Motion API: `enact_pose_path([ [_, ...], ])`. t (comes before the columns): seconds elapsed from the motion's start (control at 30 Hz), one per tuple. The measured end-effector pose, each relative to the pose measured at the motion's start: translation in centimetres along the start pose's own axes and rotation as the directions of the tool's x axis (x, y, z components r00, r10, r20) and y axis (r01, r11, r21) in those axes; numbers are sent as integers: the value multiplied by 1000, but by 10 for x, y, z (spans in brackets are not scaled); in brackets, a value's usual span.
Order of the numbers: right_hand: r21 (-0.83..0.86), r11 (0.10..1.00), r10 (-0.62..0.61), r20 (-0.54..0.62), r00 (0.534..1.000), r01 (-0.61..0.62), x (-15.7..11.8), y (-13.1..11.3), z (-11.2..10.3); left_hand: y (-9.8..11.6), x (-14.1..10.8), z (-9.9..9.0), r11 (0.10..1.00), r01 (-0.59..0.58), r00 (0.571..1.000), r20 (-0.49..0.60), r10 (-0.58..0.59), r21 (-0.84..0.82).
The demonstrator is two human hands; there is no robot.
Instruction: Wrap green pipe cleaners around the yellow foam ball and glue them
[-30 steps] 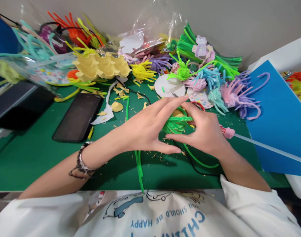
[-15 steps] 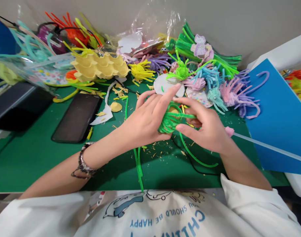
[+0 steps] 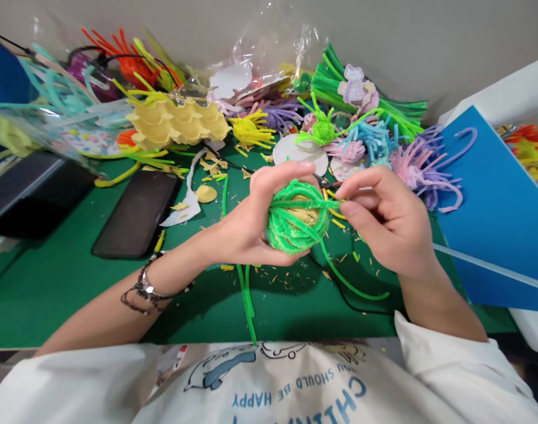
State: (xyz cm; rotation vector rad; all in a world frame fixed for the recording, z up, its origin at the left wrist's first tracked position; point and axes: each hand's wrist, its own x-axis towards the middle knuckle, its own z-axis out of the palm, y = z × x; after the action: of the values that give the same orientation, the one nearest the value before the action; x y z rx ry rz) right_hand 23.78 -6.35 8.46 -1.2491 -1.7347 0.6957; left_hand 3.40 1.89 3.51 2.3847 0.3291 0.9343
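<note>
My left hand is wrapped round a ball of green pipe cleaners, which is wound over a tan core that shows through a gap on its right side. With thumb and index finger, my right hand pinches the end of a green pipe cleaner that stretches across the ball to the right. Loose green pipe cleaners lie on the table, one curving below my right hand and a pair running to the front edge.
A phone and a black box-like device lie at the left. Behind stand a yellow egg-carton piece, a green pipe-cleaner bundle and several colourful pipe-cleaner figures. A blue board lies at the right. Scraps litter the green table.
My left hand has turned so the ball faces up more openly, its fingers now round it. My right hand has moved slightly right, pinching the pipe-cleaner end.
</note>
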Motion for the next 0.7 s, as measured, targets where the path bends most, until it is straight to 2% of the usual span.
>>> enact_pose_path([
  [0.1,122,992,41,6,999,-42,8,9,-1,6,2,-5,993,-77,996,46,81,-91],
  [0.17,194,979,58,27,998,-62,15,18,-1,10,5,-9,987,-89,987,122,105,-131],
  [0.3,215,975,53,41,998,-60,24,38,2,14,9,-12,963,14,974,222,48,-268],
  [0.37,113,993,39,31,999,-42,25,42,3,13,9,-12,957,79,970,241,-9,-280],
  [0.43,-101,995,3,6,1000,-3,21,41,0,11,8,-13,950,135,970,234,-69,-281],
  [0.53,-454,889,-98,-66,993,58,6,24,-14,6,8,-14,951,177,970,206,-126,-254],
  [0.6,-572,818,-150,-99,984,67,-14,9,-30,3,9,-14,970,167,969,211,-129,-176],
  [0.67,-597,799,-68,29,997,72,-42,-4,-49,1,9,-14,987,147,968,216,-129,-70],
  [0.7,-574,814,25,184,983,87,-58,-7,-59,0,10,-15,991,135,969,211,-128,-20],
])
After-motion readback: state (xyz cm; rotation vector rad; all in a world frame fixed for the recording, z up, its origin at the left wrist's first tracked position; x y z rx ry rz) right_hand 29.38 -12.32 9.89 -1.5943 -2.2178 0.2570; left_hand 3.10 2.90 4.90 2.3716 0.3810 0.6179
